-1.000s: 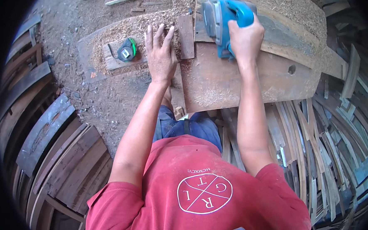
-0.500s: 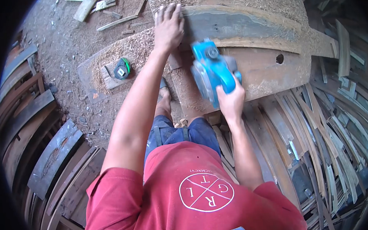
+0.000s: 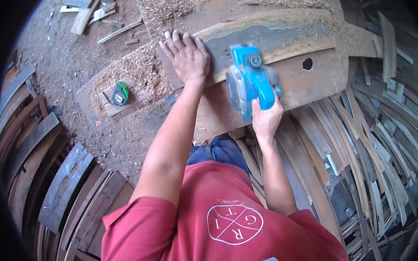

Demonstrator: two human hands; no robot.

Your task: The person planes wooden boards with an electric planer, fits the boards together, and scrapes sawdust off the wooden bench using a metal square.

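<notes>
A long plank (image 3: 279, 32) with a dark grey face and pale edges lies across a shavings-covered work board (image 3: 318, 89). My left hand (image 3: 185, 58) presses flat, fingers spread, at the plank's left end, over a small reddish-brown wood piece (image 3: 170, 68). My right hand (image 3: 268, 118) is wrapped round the rear handle of a blue electric planer (image 3: 256, 78). The planer's front end overlaps the plank's near edge, and its rear reaches over the board. Whether its base touches the wood cannot be seen.
A green and black tape measure (image 3: 120, 94) sits on a small wood block at the left, among shavings. The board has a round hole (image 3: 307, 64). Stacked curved planks (image 3: 65, 185) stand at the left; many thin strips (image 3: 361, 155) lie at the right.
The planer in my right hand came down toward me from the plank's left end, then shifted slightly right. My left hand moved from beside the tape measure onto the plank's left end.
</notes>
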